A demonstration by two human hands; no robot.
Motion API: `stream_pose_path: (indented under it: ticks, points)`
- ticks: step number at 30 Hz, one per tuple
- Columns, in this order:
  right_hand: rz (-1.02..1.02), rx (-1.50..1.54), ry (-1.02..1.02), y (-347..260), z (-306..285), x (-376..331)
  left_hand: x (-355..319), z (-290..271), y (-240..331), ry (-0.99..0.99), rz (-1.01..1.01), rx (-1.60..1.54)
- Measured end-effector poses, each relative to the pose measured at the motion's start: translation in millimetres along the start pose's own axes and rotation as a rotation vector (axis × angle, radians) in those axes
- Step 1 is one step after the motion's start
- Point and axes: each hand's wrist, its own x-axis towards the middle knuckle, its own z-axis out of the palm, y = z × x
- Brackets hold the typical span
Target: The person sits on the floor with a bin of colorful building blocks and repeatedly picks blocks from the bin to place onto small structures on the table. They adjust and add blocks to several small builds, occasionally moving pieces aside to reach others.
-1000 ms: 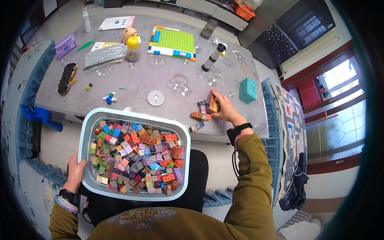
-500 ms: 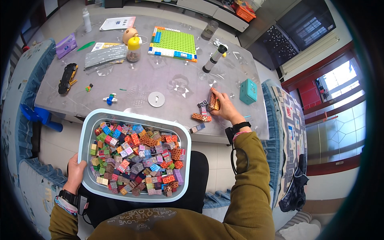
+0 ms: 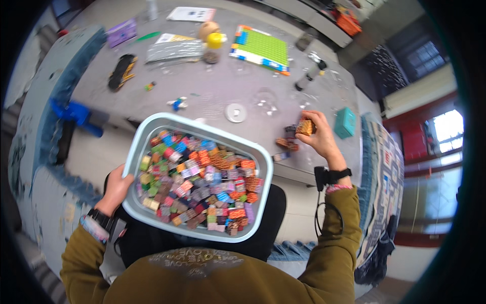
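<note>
My left hand (image 3: 117,188) grips the left rim of a pale blue plastic tub (image 3: 263,200), which rests on my lap. Inside it lies a heap of small patterned building blocks (image 3: 202,177) in many colours. Over the right part of the table, my right hand (image 3: 321,136) pinches a brown and orange patterned block (image 3: 306,127) between thumb and fingers. Just left of that hand, several more blocks (image 3: 287,144) lie on the table near its front edge. One greyish block (image 3: 281,156) sits right at the edge.
On the grey table (image 3: 167,96) are a green baseplate with a brick border (image 3: 263,48), a white disc (image 3: 235,113), a teal box (image 3: 345,123), a grey-black cylinder (image 3: 310,76), a yellow-capped bottle (image 3: 213,48) and a black toy car (image 3: 121,72). A blue stool (image 3: 76,116) stands at left.
The view has swung, so the scene sits further right and is tilted. My right hand has lifted the patterned block off the pile. My left hand still grips the tub.
</note>
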Motion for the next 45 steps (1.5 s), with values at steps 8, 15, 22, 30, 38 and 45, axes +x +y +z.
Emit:
stream_pose_path:
  ticks: [8, 15, 22, 30, 38, 45]
  points:
    - [-0.349, 0.275, -0.326, -153.9, 71.3, 39.2, -1.0, 6.6, 8.7, -0.030, -0.010, -0.081]
    - [-0.346, 0.331, -0.505, -235.5, 135.4, 68.1, -2.9, 9.0, 14.8, -0.042, -0.005, -0.094]
    - [-0.483, 0.417, -0.587, -295.2, 190.4, 63.0, -4.7, 7.4, 10.1, 0.001, 0.039, 0.011]
    - [-0.431, 0.217, -0.310, -201.2, 138.4, 59.5, -1.9, 5.6, 6.0, -0.002, 0.048, -0.026]
    - [0.150, -0.249, -0.111, 27.4, 19.1, 40.0, 0.4, 4.6, -0.1, 0.022, 0.015, -0.008]
    - [0.642, -0.109, -0.062, 87.5, 51.7, 38.0, 1.6, 1.3, -0.5, 0.013, -0.028, -0.033]
